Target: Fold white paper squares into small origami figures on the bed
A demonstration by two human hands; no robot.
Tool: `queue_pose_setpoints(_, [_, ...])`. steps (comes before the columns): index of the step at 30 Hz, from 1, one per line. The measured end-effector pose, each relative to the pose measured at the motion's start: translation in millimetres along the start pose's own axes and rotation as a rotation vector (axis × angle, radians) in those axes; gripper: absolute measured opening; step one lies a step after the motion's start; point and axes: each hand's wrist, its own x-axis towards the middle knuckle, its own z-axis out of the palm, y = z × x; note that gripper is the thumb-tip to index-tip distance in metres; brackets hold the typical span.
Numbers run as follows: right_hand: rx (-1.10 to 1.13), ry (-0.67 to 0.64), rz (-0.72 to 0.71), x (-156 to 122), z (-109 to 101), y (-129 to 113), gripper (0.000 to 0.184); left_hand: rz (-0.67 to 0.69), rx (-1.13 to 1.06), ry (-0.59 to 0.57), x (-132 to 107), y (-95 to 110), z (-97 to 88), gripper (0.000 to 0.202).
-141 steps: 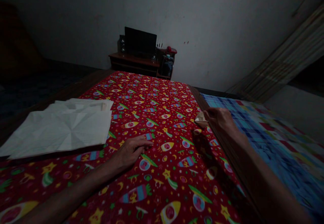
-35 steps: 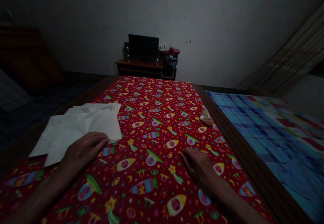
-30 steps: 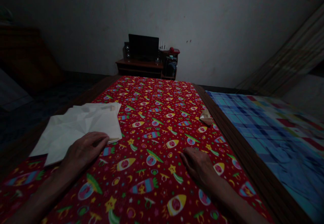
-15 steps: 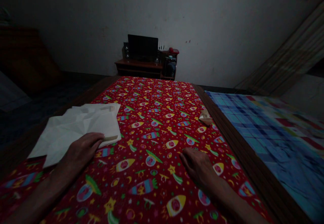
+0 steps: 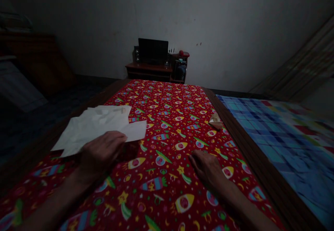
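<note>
My left hand (image 5: 105, 149) is closed, thumb and fingers pinching a flat white paper sheet (image 5: 137, 130) whose far end sticks out to the right. Beneath and behind it lies a loose pile of folded white papers (image 5: 91, 125), spread at the left of the red patterned cloth (image 5: 167, 168). Resting on the cloth at right of centre is my right hand (image 5: 206, 165), its fingers curled in with nothing visible in them. Past that hand, by the cloth's right edge, sits a small brownish folded piece (image 5: 216, 121), its material too dim to tell.
A dark wooden edge (image 5: 245, 147) runs along the cloth's right side. Beyond it is a surface with a blue checked cover (image 5: 261, 133). At the far wall stands a low desk with a black screen (image 5: 153, 51) and a red telephone (image 5: 184, 54). A wooden cabinet (image 5: 39, 64) is at left.
My left hand has lifted and moved right, drawing one white sheet out from the pile. My right hand stays in place on the cloth. The view has shifted slightly left.
</note>
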Motion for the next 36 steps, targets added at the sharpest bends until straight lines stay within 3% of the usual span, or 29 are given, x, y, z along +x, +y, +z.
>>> queue_pose_setpoints(5, [0.071,0.113,-0.072,1,-8,-7,0.017,0.193,-0.08,0.012,23,60,15.7,0.017])
queue_pose_setpoints(10, [0.058,0.172,-0.27,-5,-12,-26,0.042,0.205,-0.18,-0.083,31,103,32.0,0.015])
queue_pose_setpoints(14, [0.045,0.155,-0.306,-10,-6,-26,0.026,0.255,-0.274,-0.153,32,124,35.6,0.016])
queue_pose_setpoints(18, [0.096,0.155,-0.346,-15,-5,-8,0.019,0.216,-0.329,-0.217,24,120,33.2,0.013])
queue_pose_setpoints(23, [0.203,0.163,-0.332,-26,-13,9,0.025,0.052,-0.43,-0.269,-1,88,30.7,0.027])
queue_pose_setpoints(27, [0.123,0.18,-0.372,-32,-18,8,0.026,-0.016,-0.456,-0.25,-12,75,28.1,0.03])
queue_pose_setpoints(31, [-0.117,0.211,-0.417,-36,-28,-9,0.022,0.011,-0.274,-0.237,-3,90,17.0,0.027])
queue_pose_setpoints(36, [-0.3,0.2,-0.454,-38,-33,-42,0.023,0.106,-0.23,-0.257,14,124,9.9,0.028])
